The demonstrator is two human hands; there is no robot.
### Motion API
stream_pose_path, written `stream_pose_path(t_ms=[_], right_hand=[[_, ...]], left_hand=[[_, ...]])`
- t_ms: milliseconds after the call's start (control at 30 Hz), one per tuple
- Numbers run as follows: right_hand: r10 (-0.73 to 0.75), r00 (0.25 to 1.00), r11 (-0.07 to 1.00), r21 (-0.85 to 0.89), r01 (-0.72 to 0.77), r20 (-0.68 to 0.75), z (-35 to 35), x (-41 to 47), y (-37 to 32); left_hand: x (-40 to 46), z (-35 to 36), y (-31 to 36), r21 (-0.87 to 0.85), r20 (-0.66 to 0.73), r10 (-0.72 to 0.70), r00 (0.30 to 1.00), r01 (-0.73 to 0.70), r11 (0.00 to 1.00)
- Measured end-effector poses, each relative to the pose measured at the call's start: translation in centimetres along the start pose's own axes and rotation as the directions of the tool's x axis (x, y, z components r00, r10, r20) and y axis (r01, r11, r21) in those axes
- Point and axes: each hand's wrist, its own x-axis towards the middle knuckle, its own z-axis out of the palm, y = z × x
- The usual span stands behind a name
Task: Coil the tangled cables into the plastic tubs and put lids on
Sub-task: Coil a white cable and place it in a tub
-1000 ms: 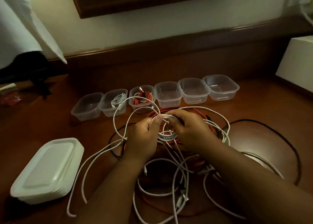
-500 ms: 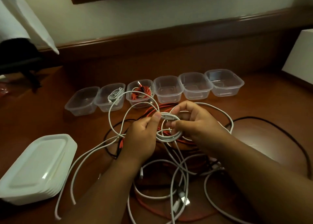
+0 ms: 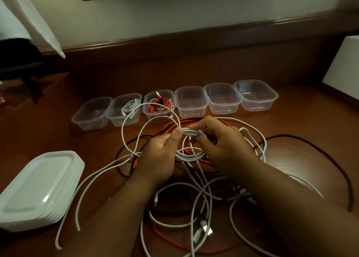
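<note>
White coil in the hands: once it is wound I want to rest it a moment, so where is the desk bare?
Bare wood lies between the lid stack and the leftmost tub, and right of the black cable below the white box. It is crowded under both hands, where the white coil, red cable and loose loops overlap.

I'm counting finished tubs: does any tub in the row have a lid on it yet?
No: all six tubs stand open, and the lids sit stacked on the table to the left.
</note>
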Motion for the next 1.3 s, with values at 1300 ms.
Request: stream_pose_path(t_ms=[1300], right_hand=[[0.249,0.957,0.907,0.311,-0.284,0.148,0.6,0.1,-0.3]], left_hand=[[-0.7,0.2,0.7,-0.11,0.003,0.021,1.0,-0.02,0.994]])
